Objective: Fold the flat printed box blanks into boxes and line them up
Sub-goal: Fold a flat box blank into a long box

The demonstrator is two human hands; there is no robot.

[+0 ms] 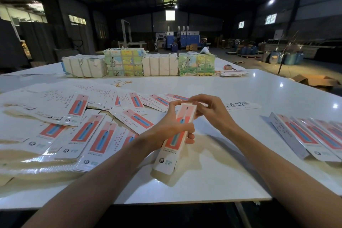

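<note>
A long narrow box [171, 153], white with a red panel and a blue toothbrush picture, is held tilted above the white table [259, 89]. My left hand [166, 127] grips its middle, fingers wrapped round it. At the box's far end my right hand [211, 111] pinches the top flap. Several flat box blanks [83, 129] of the same print lie spread in loose overlapping piles on the left. A row of folded boxes [312, 137] lies side by side at the right edge.
Several wrapped paper bundles [140, 65] stand in a row at the far side of the table, with rubber bands [120, 83] in front of them. One blank [242, 105] lies alone to the right of my hands. A cardboard box [314, 79] sits on the floor beyond.
</note>
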